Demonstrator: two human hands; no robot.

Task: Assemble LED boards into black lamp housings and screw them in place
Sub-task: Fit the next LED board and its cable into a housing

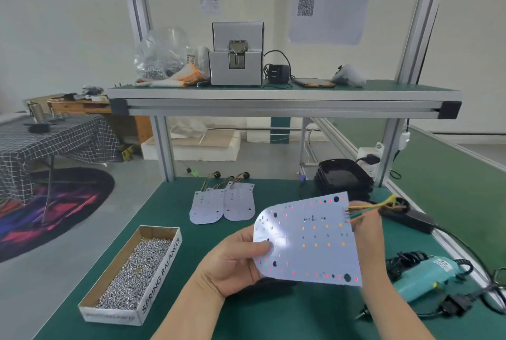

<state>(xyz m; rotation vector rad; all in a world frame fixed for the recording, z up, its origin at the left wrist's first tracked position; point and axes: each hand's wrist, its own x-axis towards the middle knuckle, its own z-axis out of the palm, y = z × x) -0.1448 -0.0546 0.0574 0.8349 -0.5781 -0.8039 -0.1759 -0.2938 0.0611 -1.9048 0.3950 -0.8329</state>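
We hold the white, shield-shaped LED board [309,238] in the air above the green-matted workbench [273,317], tilted towards us. Our left hand [235,260] grips its rounded end at nine o'clock, thumb on the face and fingers beneath. Our right hand [368,232] is at the three o'clock edge beside the yellow, green and orange wires [367,206], mostly hidden behind the board, so we cannot tell whether it is pinching anything.

The stack of glossy black lamp housings [343,178] stands at one o'clock from the board, well apart from it. A dark shape under the board's lower edge may be another housing. No board is seated yet.

The risks, as we judge them:
- The wires could get trapped under the board as it goes in.
- A thumb pressing on the small LEDs could damage them.
- A crooked seating would leave the screw holes misaligned.

The cardboard box of silver screws [161,265] lies at eight o'clock and the teal electric screwdriver [427,278] at four o'clock.
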